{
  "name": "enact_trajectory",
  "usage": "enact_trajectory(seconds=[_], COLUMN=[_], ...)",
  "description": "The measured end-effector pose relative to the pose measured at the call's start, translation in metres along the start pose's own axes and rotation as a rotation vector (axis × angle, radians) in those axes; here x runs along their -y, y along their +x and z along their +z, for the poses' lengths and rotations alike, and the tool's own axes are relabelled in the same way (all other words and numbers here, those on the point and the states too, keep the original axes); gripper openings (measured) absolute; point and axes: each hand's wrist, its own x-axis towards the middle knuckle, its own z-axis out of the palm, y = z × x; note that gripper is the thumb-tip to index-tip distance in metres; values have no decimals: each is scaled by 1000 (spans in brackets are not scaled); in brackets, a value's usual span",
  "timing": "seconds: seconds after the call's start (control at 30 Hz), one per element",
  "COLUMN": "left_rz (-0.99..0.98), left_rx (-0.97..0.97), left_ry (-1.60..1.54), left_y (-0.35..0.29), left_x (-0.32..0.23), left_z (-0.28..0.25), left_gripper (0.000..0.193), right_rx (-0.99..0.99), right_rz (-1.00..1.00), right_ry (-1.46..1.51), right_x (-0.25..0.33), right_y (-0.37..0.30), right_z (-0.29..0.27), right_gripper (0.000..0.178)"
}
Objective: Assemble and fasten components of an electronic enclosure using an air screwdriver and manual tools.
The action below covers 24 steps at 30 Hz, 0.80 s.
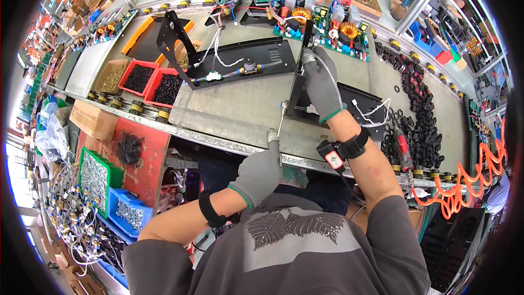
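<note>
Grey knit gloves cover both hands. My left hand is closed at the table's front edge, around the lower end of a thin metal rod with a small fitting at its far tip. My right hand grips the upright plate of a black metal bracket, its fingertips partly hidden. A pale cable runs over that hand. White wires with plugs lie on the bracket's base. Left of it stands another black bracket carrying a valve-like fitting and white wires.
Red trays of black parts stand left, beside a box of brass-coloured screws. Circuit boards with copper coils line the back. Many black rings, a red power tool and a coiled orange hose are right. Rollers edge the table.
</note>
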Motion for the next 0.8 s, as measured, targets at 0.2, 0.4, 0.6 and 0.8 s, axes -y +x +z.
enact_trajectory(seconds=[0.2,0.4,0.6,0.8], left_rz=[70,40,5,-44], left_rx=[-203,55,248,429], left_ry=[-182,-488,-461,-372], left_y=[-20,-20,1,22], left_x=[29,44,25,8], left_z=[-6,-57,-119,-150], left_gripper=[47,35,22,17], right_rx=[-19,5,-5,-11], right_rz=[-53,15,74,58], right_ry=[-176,175,175,119], right_x=[2,11,13,19], right_y=[6,-2,-1,-3], right_z=[-2,3,5,4], right_gripper=[19,17,19,18])
